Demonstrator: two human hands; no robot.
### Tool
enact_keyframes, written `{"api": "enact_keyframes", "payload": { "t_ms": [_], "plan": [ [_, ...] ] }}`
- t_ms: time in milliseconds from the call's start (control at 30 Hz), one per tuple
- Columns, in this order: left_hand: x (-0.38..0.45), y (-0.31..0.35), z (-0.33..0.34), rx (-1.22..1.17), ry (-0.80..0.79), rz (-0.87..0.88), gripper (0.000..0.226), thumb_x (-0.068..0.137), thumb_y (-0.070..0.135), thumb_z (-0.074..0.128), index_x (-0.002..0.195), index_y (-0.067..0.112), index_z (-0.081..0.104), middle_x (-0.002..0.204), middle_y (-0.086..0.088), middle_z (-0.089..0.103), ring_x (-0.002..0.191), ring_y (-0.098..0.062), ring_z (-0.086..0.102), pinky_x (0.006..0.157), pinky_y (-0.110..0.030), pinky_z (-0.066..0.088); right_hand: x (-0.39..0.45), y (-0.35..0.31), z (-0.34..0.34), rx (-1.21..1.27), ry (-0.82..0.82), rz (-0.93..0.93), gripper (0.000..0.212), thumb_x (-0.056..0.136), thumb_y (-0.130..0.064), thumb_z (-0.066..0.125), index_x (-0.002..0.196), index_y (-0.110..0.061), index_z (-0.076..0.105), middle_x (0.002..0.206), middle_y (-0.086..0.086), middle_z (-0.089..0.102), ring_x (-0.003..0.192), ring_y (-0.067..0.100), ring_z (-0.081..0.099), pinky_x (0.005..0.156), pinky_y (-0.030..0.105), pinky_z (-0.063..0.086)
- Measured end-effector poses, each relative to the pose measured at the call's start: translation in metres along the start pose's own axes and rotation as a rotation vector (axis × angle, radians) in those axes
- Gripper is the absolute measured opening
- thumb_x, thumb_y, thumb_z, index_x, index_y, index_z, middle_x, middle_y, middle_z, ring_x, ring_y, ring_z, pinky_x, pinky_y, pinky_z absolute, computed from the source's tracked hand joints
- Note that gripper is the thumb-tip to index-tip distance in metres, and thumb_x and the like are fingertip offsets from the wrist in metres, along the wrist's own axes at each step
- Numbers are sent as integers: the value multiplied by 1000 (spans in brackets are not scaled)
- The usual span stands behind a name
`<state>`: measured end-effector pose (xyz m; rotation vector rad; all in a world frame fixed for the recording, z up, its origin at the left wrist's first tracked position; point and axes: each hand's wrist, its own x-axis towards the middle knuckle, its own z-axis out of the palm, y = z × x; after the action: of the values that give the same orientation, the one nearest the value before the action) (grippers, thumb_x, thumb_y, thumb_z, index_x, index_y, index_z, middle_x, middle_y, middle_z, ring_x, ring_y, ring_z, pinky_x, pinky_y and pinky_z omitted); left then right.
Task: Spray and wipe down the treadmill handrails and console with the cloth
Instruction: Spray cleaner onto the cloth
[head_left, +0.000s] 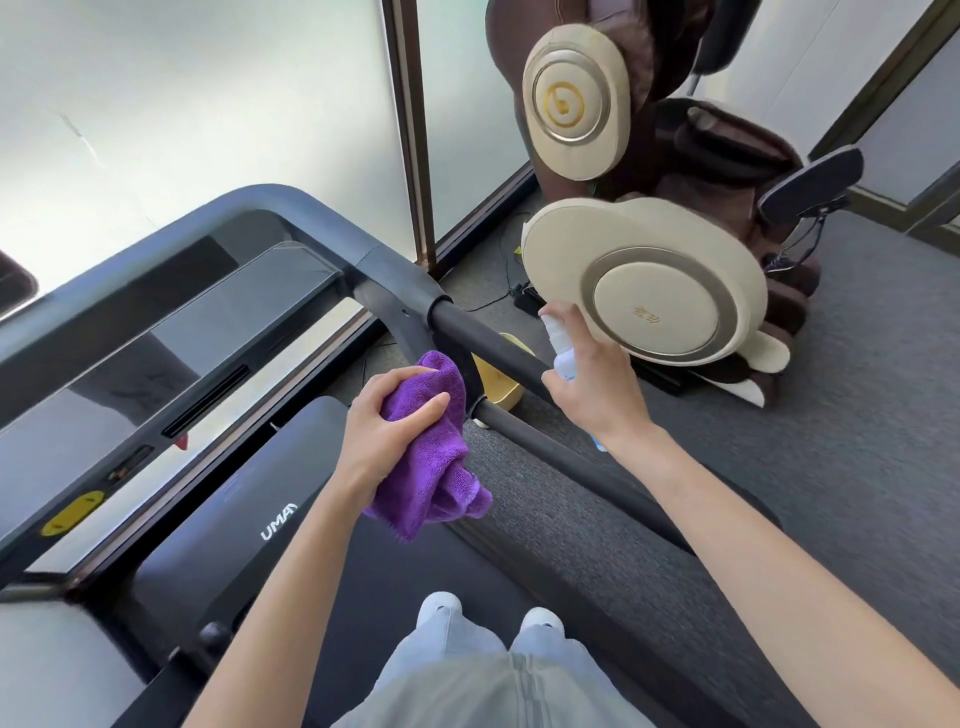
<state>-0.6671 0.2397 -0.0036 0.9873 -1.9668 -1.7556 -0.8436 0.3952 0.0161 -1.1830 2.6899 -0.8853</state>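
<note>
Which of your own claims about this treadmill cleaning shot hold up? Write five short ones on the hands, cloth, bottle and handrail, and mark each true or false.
1. The left hand grips a bunched purple cloth. True.
2. The right hand holds a small spray bottle just past the right handrail. True.
3. The cloth is spread flat on the console. False: it is bunched in the left hand, beside the handrail.
4. The spray bottle stands on the floor. False: the right hand holds it up.
5. A massage chair stands to the right of the treadmill. True.
</note>
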Motion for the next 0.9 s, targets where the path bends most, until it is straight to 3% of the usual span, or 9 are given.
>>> {"api": "enact_keyframes", "payload": {
  "t_ms": [100,233,400,533,667,900],
  "plan": [
    [-2,-1,2,-4,-11,-7,40,64,57,76,101,44,69,116,12,64,105,-18,63,97,-49,51,-2,6,-4,-84,-122,37,63,84,-6,60,134,-34,34,86,6,53,72,34,46,63,34,35],
    [-4,-3,5,-14,0,-10,33,67,49,78,99,43,70,115,11,64,105,-18,63,97,-48,50,-11,7,-18,-66,-73,76,67,84,-4,57,130,-42,26,88,7,53,75,38,50,63,40,43],
    [-3,-4,9,-16,-10,-17,36,65,52,77,99,42,70,115,10,64,104,-18,63,97,-48,51,-33,26,-37,-73,-51,115,71,82,-2,55,128,-46,25,80,5,50,71,38,48,61,38,41],
    [-3,-4,18,-6,-34,0,39,62,56,76,98,43,70,116,11,64,107,-15,62,99,-46,49,-46,36,-40,-68,-57,152,70,83,-4,58,127,-47,26,92,9,59,78,41,53,69,46,51],
    [-3,-3,29,4,-54,-8,38,61,57,77,97,45,69,114,11,65,106,-16,62,99,-47,49,-52,40,-39,-54,-62,170,66,89,-17,68,130,-49,26,99,6,61,83,37,55,73,46,52],
    [-9,-5,42,24,-93,-16,42,61,58,76,100,43,69,115,10,65,106,-20,63,98,-50,49,-64,46,-45,16,-75,192,59,88,-7,60,122,-44,30,86,10,59,79,39,54,76,47,51]
  ]
}}
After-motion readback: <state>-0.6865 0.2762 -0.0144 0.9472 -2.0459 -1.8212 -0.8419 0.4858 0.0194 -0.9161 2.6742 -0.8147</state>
